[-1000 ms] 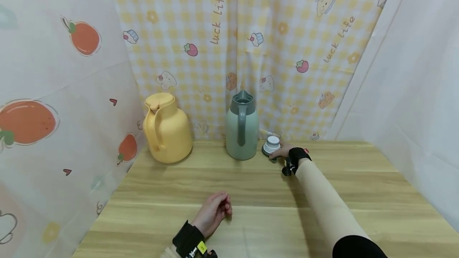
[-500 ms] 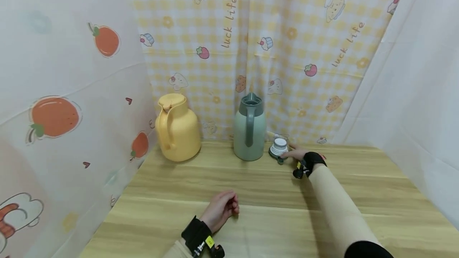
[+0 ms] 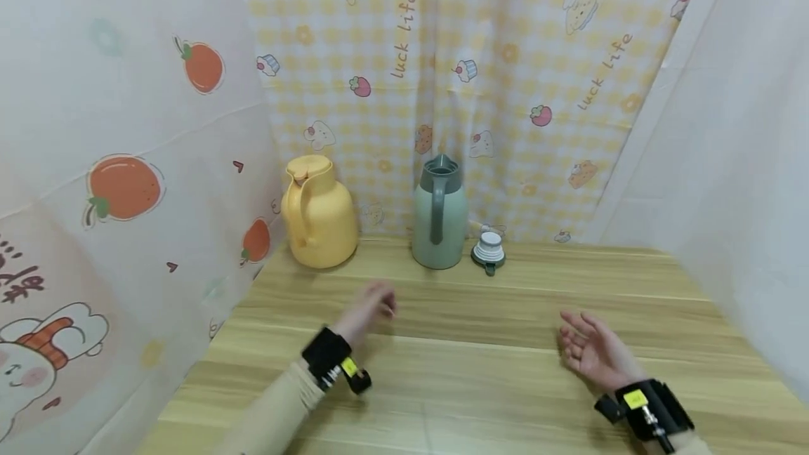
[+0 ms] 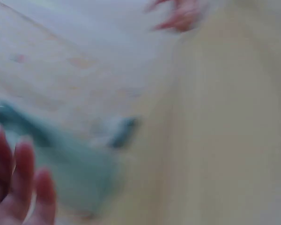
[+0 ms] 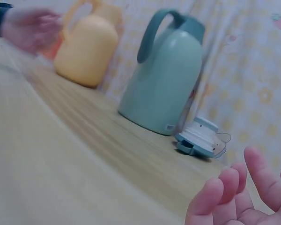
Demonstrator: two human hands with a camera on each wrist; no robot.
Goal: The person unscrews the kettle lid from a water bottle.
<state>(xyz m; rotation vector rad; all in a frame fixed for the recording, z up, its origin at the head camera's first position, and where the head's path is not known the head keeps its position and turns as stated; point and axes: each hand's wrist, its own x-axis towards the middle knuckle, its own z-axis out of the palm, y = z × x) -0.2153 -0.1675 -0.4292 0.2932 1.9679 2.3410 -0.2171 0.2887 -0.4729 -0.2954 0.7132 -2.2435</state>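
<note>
A green thermos jug with a dark grey-green handle stands at the back of the table, its top uncovered. Just right of it, the white and dark green stopper lid lies upside down. Farther left is a yellow thermos jug with its lid on. My left hand, blurred, hovers in front of the two jugs with fingers loosely bent and nothing in them. Off to the right, my right hand is held palm inward, fingers relaxed and holding nothing. In the right wrist view its fingers point toward the stopper lid.
The wooden table spreads in front of both hands. A yellow checked curtain hangs close behind the jugs, with a patterned white sheet on the left and a plain white one on the right.
My right hand has let go of the stopper lid and drawn back toward me and to the right. My left hand has moved forward, toward the jugs.
</note>
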